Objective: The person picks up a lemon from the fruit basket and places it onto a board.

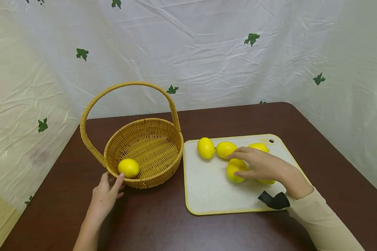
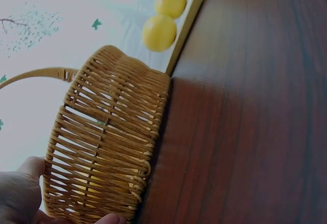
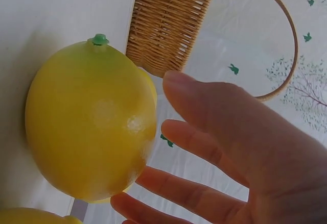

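A yellow wicker basket (image 1: 158,180) with a tall arched handle stands on the left of the table. My left hand (image 1: 105,195) grips its near-left rim, thumb on top and fingers against the outer wall. Inside the basket, close to that thumb, lies one lemon (image 1: 128,167). Over a white cutting board (image 1: 212,195) my right hand (image 1: 267,165) hovers above a lemon (image 1: 234,172) with its thumb and fingers spread. In the right wrist view this lemon (image 3: 92,122) shows a green stem tip, and a gap separates it from the thumb.
Several more lemons lie on the board, among them one (image 1: 205,148) at its far-left corner and one (image 1: 225,150) beside it. Others are partly hidden by the right hand. A black strap (image 1: 274,200) hangs at the right wrist. White leaf-patterned cloth (image 1: 207,52) surrounds the dark table (image 1: 157,223).
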A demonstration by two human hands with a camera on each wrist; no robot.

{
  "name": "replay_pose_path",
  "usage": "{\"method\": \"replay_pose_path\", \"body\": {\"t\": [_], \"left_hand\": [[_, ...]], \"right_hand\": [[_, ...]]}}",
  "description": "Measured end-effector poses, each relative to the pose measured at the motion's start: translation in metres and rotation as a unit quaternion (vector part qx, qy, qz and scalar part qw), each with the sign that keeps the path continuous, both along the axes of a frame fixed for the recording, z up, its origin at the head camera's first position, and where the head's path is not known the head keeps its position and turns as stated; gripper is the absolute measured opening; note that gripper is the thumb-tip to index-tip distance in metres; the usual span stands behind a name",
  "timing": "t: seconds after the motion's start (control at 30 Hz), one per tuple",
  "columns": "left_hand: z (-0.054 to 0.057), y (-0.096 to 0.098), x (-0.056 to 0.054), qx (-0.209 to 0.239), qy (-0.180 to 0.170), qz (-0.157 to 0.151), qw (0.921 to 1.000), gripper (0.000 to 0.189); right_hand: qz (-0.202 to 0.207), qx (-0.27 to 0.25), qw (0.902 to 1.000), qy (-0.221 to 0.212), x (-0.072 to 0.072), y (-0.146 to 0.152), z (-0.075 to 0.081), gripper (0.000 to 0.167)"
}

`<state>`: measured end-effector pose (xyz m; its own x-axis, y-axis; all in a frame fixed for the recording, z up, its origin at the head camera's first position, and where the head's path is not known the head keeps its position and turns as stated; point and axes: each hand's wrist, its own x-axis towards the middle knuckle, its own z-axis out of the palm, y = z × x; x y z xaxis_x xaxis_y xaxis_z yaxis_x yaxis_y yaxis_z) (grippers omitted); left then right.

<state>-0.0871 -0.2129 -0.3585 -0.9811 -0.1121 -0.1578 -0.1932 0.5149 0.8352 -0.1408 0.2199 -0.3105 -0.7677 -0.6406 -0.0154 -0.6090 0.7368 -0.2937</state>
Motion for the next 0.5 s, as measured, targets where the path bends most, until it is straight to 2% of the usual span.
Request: {"method": "replay_pose_path", "body": {"t": [0.5], "left_hand": [[-0.0004,0.0001,-0.0001,0.002,0.001,0.0,1.0,0.076]], "right_hand": [[0.005,-0.003,1.0,0.004,-0.0005,0.0,0.0003,0.041]]}}
